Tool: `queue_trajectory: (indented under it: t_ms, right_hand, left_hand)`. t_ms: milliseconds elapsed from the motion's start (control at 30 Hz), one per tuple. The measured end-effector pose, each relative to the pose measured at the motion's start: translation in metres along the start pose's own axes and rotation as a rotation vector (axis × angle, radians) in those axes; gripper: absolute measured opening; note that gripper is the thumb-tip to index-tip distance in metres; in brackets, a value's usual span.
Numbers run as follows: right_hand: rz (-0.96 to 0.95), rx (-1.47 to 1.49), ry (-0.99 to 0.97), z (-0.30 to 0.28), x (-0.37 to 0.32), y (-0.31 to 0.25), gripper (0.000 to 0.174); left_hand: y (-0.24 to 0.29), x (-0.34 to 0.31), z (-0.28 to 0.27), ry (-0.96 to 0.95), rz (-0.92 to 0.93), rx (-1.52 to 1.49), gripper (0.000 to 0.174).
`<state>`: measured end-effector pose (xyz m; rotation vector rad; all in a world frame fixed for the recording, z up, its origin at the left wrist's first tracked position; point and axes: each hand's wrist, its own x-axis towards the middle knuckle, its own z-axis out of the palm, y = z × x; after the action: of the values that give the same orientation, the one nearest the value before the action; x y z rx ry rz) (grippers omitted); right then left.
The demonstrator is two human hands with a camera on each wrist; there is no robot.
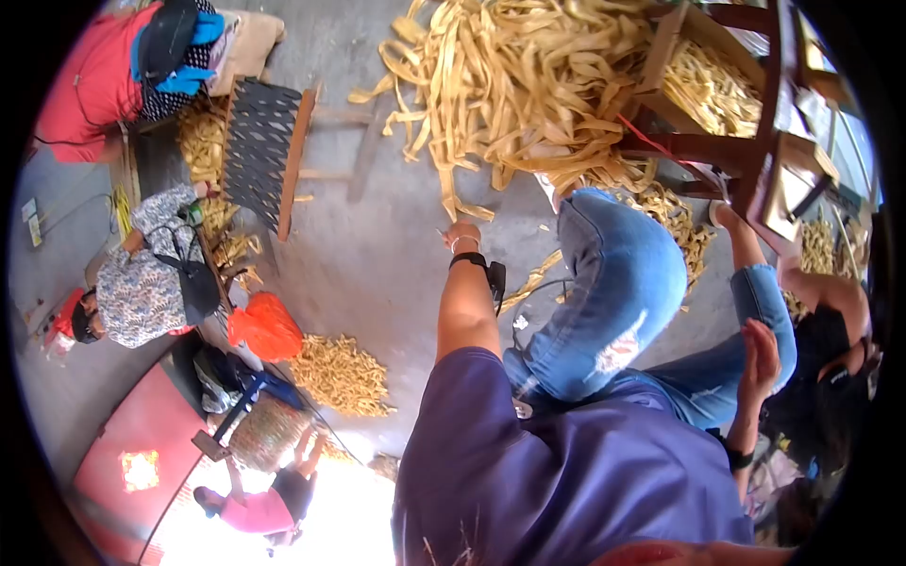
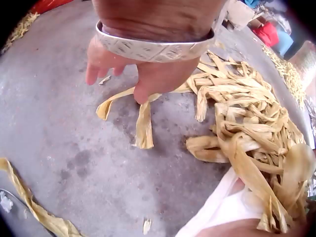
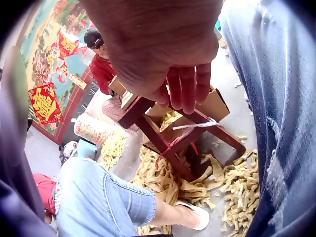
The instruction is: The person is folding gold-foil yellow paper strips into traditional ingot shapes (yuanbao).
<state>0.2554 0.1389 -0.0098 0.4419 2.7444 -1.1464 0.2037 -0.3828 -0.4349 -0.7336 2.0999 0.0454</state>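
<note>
My left hand [image 1: 461, 233] reaches down to the near end of a pile of long, flat, tan-yellow strips [image 1: 528, 85] on the floor. In the left wrist view the thumb of that hand [image 2: 163, 76] overlaps a strip [image 2: 144, 128] hanging past it, while the fingers stand apart to the left. My right hand [image 1: 760, 358] is beside my knee, holding nothing. Seen from the right wrist, the loose fingers of that hand [image 3: 185, 86] overlap a dark red wooden stand [image 3: 170, 143] with an open cardboard box [image 3: 217, 106] by it.
A bench with a black woven top [image 1: 264, 151] stands ahead to the left. Short knotted strips [image 1: 340, 377] lie heaped near an orange bag [image 1: 266, 325]. Several people work around me; one in a patterned top [image 1: 151, 274] is at left. A loose strip [image 2: 37, 207] lies near my foot.
</note>
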Motion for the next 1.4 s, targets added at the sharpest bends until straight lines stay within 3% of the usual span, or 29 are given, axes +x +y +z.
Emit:
queue_trajectory:
  t_ms: [33,100,133,167,200,233,267,300,367,400,467,500,600,700,767,800,867,933,1000,1100,1233,1300,1333,1400]
  right_hand:
    - [0.042,0.021,-0.019,0.004,0.002,-0.003,0.018]
    - [0.085,0.03,-0.062,0.014,0.008,-0.012,0.018]
    - [0.117,0.048,-0.081,0.02,0.01,-0.014,0.018]
    - [0.146,0.068,-0.098,0.025,0.013,-0.015,0.018]
    - [0.144,0.082,-0.131,0.029,0.016,-0.018,0.02]
    - [0.143,0.089,-0.126,0.03,0.018,-0.018,0.021]
    - [0.138,0.109,-0.132,0.031,0.019,-0.017,0.021]
    - [0.132,0.142,-0.153,0.036,0.021,-0.016,0.022]
    - [0.117,0.145,-0.178,0.039,0.028,-0.018,0.024]
    - [0.104,0.133,-0.197,0.039,0.033,-0.021,0.024]
    - [0.031,0.094,-0.214,0.039,0.045,-0.028,0.024]
    - [-0.032,0.065,-0.215,0.039,0.051,-0.03,0.024]
    - [-0.145,-0.008,-0.202,0.04,0.066,-0.044,0.025]
    - [-0.277,-0.066,-0.175,0.045,0.071,-0.061,0.027]
    - [-0.283,-0.033,-0.139,0.049,0.072,-0.08,0.029]
    - [-0.474,-0.116,-0.19,0.045,0.082,-0.08,0.03]
    - [-0.628,-0.155,-0.158,0.061,0.09,-0.129,0.031]
    - [-0.69,-0.01,-0.098,0.072,0.098,-0.172,0.032]
    - [-0.845,0.051,-0.088,0.08,0.113,-0.216,0.032]
    - [-1.005,0.136,0.006,0.075,0.144,-0.268,0.03]
    - [-1.028,0.2,-0.052,0.072,0.158,-0.286,0.029]
    - [-1.028,0.191,-0.135,0.086,0.155,-0.288,0.029]
    - [-1.024,0.189,-0.192,0.101,0.151,-0.287,0.029]
    - [-1.009,0.162,-0.314,0.127,0.152,-0.276,0.029]
  left_hand:
    - [-0.004,0.007,0.002,-0.048,-0.027,-0.052,0.031]
    - [-0.005,0.011,-0.015,-0.088,0.155,-0.142,0.032]
    - [0.02,-0.015,-0.058,-0.162,0.013,0.019,0.032]
    - [0.019,0.028,-0.015,-0.136,0.113,0.103,0.033]
    - [0.026,0.022,-0.027,-0.11,0.213,0.184,0.034]
    - [0.034,0.014,-0.037,-0.203,0.487,0.359,0.041]
    - [0.036,0.043,0.012,0.142,0.533,-0.04,0.047]
    - [0.043,0.04,0.0,0.065,0.424,0.011,0.051]
    - [0.051,0.052,0.001,-0.029,0.13,-0.327,0.059]
    - [0.061,0.047,0.009,0.131,0.048,-0.771,0.051]
    - [0.074,0.023,-0.022,0.328,-0.032,-1.345,0.035]
    - [0.078,0.014,-0.042,0.349,-0.028,-1.484,0.027]
    - [0.09,-0.004,-0.07,0.418,0.088,-1.785,0.024]
    - [0.092,-0.029,-0.101,0.675,0.12,-1.508,0.015]
    - [0.099,-0.057,-0.137,0.86,0.254,-1.544,0.013]
    - [0.104,-0.066,-0.155,0.932,0.327,-1.608,0.012]
    - [0.087,-0.121,-0.235,1.024,0.42,-1.275,0.013]
    - [0.073,-0.189,-0.331,0.881,0.732,-1.772,0.015]
    - [0.061,-0.271,-0.431,0.829,1.179,-2.284,0.017]
    - [0.008,-0.388,-0.498,1.177,1.572,-1.983,0.022]
    - [-0.007,-0.498,-0.472,1.423,1.907,-1.585,0.023]
    - [-0.029,-0.526,-0.444,1.293,1.949,-1.521,0.022]
    - [-0.054,-0.521,-0.418,1.114,1.912,-1.55,0.02]
    - [-0.086,-0.513,-0.39,1.075,1.779,-1.569,0.017]
